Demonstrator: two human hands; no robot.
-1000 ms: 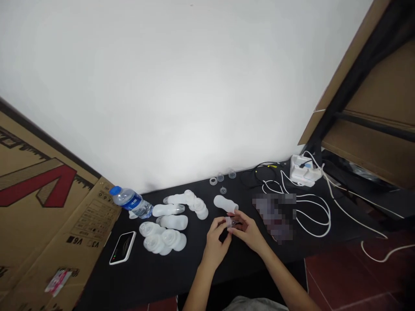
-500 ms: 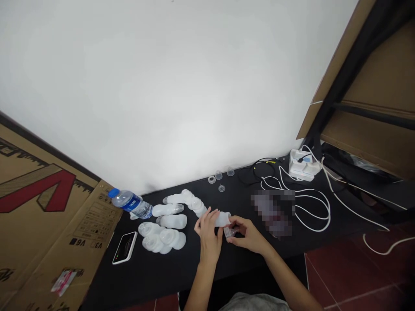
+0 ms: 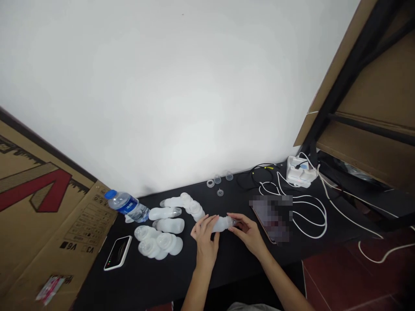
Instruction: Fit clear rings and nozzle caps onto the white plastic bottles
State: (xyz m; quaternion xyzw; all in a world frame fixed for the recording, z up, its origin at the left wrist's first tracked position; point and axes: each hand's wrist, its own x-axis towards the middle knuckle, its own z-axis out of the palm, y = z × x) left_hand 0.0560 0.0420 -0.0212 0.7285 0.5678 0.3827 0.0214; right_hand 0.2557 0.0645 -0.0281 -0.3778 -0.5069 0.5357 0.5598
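The frosted plastic bottle (image 3: 221,224) lies crosswise between the hands, long axis level, the left hand (image 3: 204,236) spread against its base, the right hand (image 3: 247,234) pinching its clear neck (image 3: 233,222).

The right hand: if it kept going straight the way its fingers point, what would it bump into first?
The right hand would meet the narrow end of the frosted plastic bottle first. Its fingertips are already right at that end, though from this view it is hard to tell if they touch.
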